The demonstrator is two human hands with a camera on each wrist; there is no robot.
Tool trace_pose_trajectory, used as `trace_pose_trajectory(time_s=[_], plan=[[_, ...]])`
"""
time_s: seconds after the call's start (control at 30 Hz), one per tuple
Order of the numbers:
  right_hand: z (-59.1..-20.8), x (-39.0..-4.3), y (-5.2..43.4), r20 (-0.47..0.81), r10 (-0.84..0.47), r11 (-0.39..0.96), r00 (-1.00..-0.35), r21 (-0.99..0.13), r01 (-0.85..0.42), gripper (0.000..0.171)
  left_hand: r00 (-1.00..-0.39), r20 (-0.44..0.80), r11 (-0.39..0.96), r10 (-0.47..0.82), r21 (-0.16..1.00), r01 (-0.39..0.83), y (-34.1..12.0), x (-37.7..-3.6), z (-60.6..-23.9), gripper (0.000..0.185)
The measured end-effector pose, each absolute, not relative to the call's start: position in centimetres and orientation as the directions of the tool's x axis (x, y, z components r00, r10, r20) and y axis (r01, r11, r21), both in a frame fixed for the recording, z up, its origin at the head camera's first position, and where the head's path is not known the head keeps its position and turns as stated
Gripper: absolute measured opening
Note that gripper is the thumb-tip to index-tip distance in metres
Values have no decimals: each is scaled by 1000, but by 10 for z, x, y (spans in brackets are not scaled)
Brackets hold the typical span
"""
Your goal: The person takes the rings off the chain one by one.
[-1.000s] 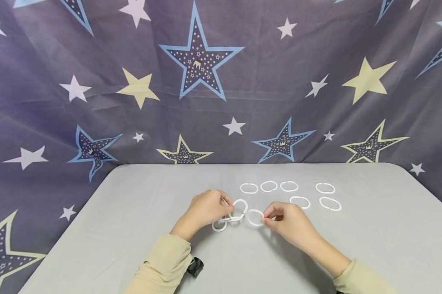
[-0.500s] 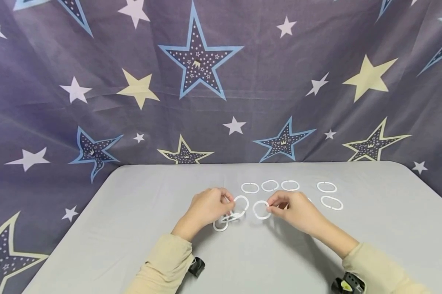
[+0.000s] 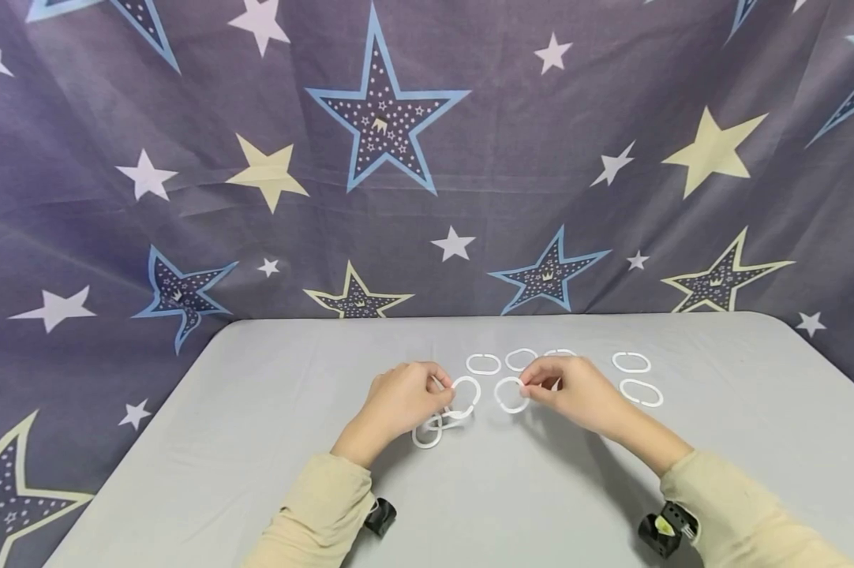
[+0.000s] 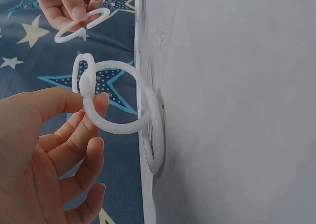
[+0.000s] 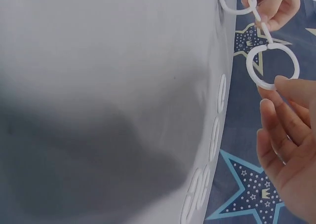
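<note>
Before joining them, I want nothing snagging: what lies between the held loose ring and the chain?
Nothing: in the head view only bare table separates the loose ring from the chain.

Left hand (image 3: 398, 402) pinches a short chain of linked white rings (image 3: 447, 414); chain's lower end touches grey table (image 3: 256, 442). Right hand (image 3: 572, 388) pinches single open ring (image 3: 510, 394), just right of the chain, apart from it. Loose rings (image 3: 629, 377) lie beyond and right of right hand.

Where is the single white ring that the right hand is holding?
In the head view the single ring is pinched by the right hand above the grey table, just right of the linked rings held by the left hand.
</note>
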State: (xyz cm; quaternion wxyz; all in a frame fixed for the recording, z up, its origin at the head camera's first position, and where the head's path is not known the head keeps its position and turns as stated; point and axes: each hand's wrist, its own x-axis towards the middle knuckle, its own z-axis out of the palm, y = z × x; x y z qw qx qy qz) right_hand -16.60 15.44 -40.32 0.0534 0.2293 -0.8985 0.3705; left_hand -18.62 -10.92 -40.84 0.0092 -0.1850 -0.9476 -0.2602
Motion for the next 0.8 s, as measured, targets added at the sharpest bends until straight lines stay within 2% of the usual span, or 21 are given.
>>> trace_pose_trajectory(time_s=[0.37, 0.8], plan=[[-404, -180, 163, 266, -440, 615, -858, -607, -504, 4, -930, 109, 801, 351, 480, 358, -109, -185, -406, 8], [-403, -194, 169, 253, -507, 663, -824, -497, -560, 6, -932, 93, 803, 351, 483, 351, -109, -185, -406, 7]])
